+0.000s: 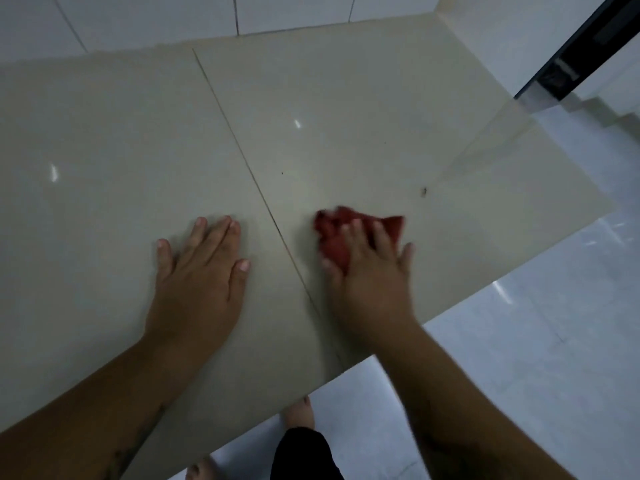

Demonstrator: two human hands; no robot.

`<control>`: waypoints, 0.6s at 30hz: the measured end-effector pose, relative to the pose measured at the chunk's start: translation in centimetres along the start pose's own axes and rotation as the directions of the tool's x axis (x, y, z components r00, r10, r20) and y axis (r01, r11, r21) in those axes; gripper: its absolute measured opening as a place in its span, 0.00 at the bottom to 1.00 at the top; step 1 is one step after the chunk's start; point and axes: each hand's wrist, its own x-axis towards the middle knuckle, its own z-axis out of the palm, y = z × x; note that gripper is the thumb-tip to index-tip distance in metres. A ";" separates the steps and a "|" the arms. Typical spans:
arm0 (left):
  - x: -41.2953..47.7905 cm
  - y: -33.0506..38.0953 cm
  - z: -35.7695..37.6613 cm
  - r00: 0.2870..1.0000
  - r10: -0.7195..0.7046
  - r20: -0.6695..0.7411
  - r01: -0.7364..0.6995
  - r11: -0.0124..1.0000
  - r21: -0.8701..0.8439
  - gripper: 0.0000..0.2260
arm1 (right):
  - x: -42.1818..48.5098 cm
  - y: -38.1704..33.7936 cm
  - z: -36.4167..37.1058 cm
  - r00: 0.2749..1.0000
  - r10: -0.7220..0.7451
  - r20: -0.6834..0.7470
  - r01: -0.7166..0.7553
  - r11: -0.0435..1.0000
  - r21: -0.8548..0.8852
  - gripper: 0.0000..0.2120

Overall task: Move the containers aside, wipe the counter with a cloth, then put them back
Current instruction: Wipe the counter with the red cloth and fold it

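A crumpled red cloth (332,233) lies on the beige tiled counter (346,116), right of the tile seam. My right hand (372,275) presses down on it, fingers spread over the cloth and slightly blurred. My left hand (199,271) rests flat on the counter left of the seam, palm down, fingers apart, holding nothing. No containers are in view.
A small dark speck (424,191) sits on the counter beyond the cloth, near the right edge. White wall tiles (156,19) back the counter. The pale floor (536,341) lies to the right and below, with my bare feet (300,414) at the counter's front edge. A dark door frame (581,50) stands far right.
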 end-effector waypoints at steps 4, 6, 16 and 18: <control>-0.2 0.0 0.0 1.000 -0.004 -0.016 0.004 1.000 0.004 0.26 | 3.6 -3.6 0.3 0.973 -0.227 0.046 0.226 0.974 0.015 0.30; -0.3 0.1 0.0 1.000 0.004 -0.025 -0.004 1.000 0.002 0.25 | 7.9 1.2 -0.7 0.999 -0.041 0.016 0.041 0.999 0.006 0.30; -0.6 -0.3 0.1 0.997 0.073 -0.040 -0.074 0.997 -0.029 0.25 | -9.7 0.0 -0.6 0.984 0.173 0.034 -0.173 0.985 0.001 0.35; -0.6 -0.3 0.1 0.997 0.064 -0.048 -0.067 0.996 -0.061 0.24 | -10.1 -4.5 0.4 0.998 -0.016 0.064 0.013 0.999 0.051 0.35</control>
